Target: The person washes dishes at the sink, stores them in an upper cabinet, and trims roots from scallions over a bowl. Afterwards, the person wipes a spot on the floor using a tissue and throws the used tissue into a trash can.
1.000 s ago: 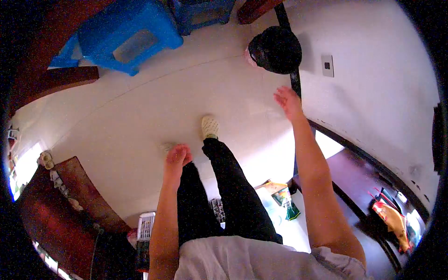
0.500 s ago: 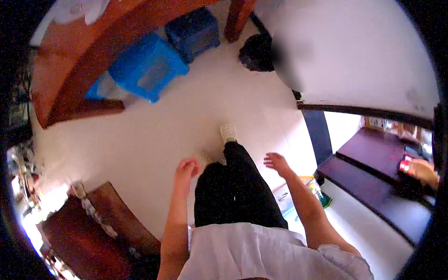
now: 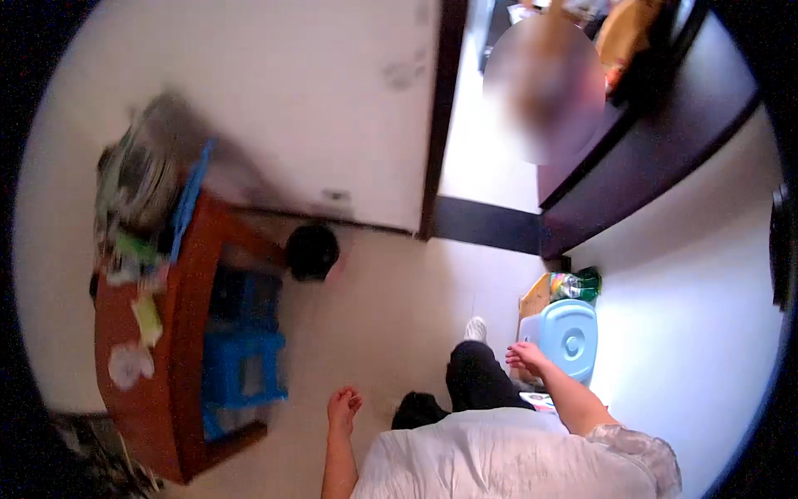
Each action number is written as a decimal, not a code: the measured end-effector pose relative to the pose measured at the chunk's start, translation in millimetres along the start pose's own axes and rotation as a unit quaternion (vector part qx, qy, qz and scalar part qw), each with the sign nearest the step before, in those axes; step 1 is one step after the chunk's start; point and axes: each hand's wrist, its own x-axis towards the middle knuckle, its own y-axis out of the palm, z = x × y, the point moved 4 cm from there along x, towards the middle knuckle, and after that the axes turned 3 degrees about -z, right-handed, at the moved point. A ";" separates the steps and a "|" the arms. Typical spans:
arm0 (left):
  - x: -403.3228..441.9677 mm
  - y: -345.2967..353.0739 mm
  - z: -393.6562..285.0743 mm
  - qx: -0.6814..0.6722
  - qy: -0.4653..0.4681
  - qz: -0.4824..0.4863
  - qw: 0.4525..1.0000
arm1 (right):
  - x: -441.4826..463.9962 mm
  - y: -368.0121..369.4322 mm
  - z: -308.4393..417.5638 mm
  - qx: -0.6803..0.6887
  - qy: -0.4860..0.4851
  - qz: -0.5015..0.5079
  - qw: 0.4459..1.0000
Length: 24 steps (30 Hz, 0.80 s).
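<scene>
My left hand (image 3: 344, 405) hangs over the pale floor with its fingers loosely bent and nothing in them. Out in front of my right leg, my right hand (image 3: 525, 358) has its fingers loosely stretched and is empty. Nearest to it is a light blue lidded container (image 3: 573, 337) by the wall; the hand overlaps its left edge in view, and I cannot tell whether they touch. Behind that container lies a green and white package (image 3: 576, 284). One white shoe (image 3: 475, 329) shows ahead of my dark trousers.
To the left stands a reddish wooden table (image 3: 187, 349) with clutter on top and blue stools (image 3: 245, 366) beneath. A black round object (image 3: 312, 252) sits near the white door (image 3: 332, 108). Beyond a dark threshold (image 3: 488, 223) is a doorway, partly blurred, with dark furniture (image 3: 598, 187) on the right.
The view has swung right towards the doorway, so the table and stools appear lower left. The lidded container has come into fuller view beside my right hand. Both hands stay empty.
</scene>
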 end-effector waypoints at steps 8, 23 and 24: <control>30.8 308.9 -64.4 0.133 0.011 0.125 0.983 | 40.8 -122.0 115.2 0.228 -0.049 -0.039 0.972; 145.4 689.3 -190.7 0.242 0.036 0.315 0.917 | 200.9 -129.1 500.8 0.150 -0.151 0.106 0.971; 138.8 699.8 -206.1 0.250 0.030 0.308 0.917 | 199.6 -126.0 500.2 0.151 -0.128 0.086 0.976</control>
